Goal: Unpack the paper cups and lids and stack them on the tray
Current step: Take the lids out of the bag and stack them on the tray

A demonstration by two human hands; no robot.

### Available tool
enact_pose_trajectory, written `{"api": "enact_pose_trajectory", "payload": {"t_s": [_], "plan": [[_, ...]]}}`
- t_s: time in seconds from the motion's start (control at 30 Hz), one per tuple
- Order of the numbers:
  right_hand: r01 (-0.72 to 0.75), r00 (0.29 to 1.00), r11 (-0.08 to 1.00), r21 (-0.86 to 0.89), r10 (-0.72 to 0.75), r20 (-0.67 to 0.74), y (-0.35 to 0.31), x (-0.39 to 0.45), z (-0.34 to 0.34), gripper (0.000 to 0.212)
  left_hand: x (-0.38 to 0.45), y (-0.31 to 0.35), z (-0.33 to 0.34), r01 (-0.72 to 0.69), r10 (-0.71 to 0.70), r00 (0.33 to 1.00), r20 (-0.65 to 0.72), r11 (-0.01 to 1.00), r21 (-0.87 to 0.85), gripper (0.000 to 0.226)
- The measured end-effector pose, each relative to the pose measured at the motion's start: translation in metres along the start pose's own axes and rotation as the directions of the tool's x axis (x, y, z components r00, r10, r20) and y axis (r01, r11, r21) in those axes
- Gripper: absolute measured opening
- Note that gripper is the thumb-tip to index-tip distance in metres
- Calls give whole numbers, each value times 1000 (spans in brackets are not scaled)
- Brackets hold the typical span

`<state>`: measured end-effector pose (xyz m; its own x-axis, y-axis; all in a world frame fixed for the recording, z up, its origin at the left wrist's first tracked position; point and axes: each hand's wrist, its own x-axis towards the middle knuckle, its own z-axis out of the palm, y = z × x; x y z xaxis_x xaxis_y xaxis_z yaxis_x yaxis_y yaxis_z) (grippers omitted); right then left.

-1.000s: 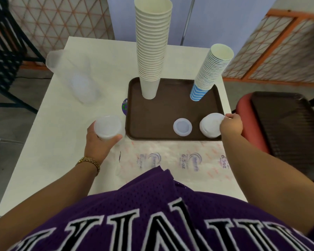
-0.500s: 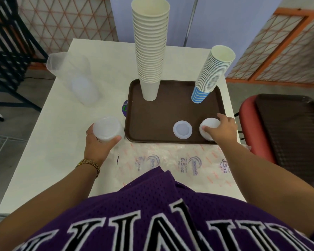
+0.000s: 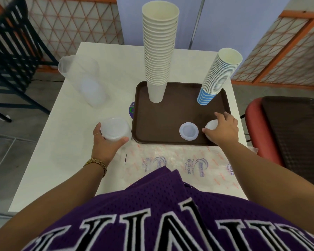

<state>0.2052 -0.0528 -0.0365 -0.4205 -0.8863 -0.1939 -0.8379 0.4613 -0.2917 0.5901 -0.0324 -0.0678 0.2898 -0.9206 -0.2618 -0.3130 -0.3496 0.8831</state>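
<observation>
Lids going onto the brown tray, one stack per hand.

Nearest, the left hand [image 3: 105, 144] curls round a stack of clear lids [image 3: 114, 129] just left of the tray [image 3: 170, 109]; the right hand [image 3: 222, 130] cups a white lid stack [image 3: 211, 125] on the tray's near right corner, beside a single lid [image 3: 188, 131]. Squaring that stack before letting go would likely keep it upright. Farther back stand the cream cups [image 3: 159, 51] and blue-striped cups [image 3: 217, 78].
</observation>
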Motion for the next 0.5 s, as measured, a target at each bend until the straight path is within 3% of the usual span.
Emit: {"api": "enact_pose_trajectory", "payload": {"t_s": [0.1, 0.2, 0.33, 0.5], "plan": [[141, 984, 989, 34, -137, -112, -15, -8, -1, 60, 0, 3, -1, 45, -44, 999, 15, 999, -28, 121], [303, 946, 951, 65, -292, -139, -37, -19, 5, 44, 0, 4, -3, 25, -24, 999, 48, 999, -19, 121], [493, 870, 866, 86, -488, -74, -73, -35, 13, 30, 1, 7, -5, -29, 30, 998, 60, 999, -12, 112], [633, 765, 765, 117, -642, 51, -125, -59, 18, 28, 8, 4, -9, -70, 72, 994, 86, 997, -30, 98]]}}
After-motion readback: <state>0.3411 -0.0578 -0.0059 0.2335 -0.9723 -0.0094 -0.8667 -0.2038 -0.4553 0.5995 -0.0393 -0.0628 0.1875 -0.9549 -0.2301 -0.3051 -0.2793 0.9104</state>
